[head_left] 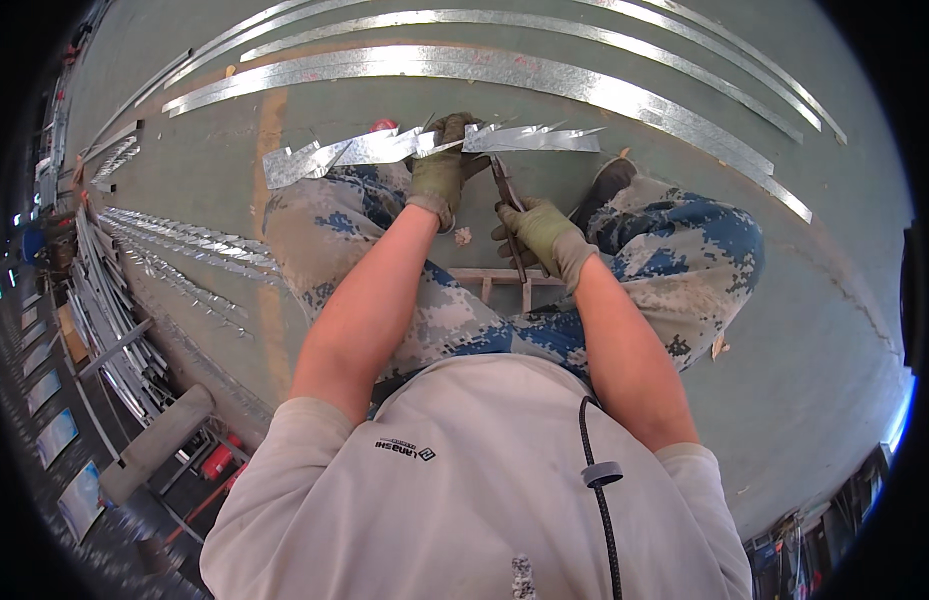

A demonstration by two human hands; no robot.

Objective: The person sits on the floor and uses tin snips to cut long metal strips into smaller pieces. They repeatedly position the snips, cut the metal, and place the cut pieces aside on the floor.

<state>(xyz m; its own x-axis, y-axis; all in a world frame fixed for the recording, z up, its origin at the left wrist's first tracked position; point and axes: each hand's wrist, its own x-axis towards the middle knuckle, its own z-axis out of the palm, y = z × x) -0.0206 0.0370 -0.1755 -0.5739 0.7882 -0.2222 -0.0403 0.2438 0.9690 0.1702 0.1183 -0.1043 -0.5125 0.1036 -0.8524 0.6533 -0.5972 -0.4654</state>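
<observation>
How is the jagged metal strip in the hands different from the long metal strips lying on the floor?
The jagged strip is short with spiky cut edges; the long strips have smooth edges and run far across the floor. The left hand holds the jagged strip up while the right hand works snips at it; the long strips lie untouched. Both are shiny silver metal.

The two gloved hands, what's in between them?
In the head view, the snips rise between the left hand and right hand, toward the notched metal strip.

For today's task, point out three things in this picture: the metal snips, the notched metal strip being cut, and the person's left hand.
snips (pixel 505 185), head view, on the blades.
notched metal strip (pixel 364 150), head view, on its left half.
left hand (pixel 439 170), head view, back of the glove.
</observation>
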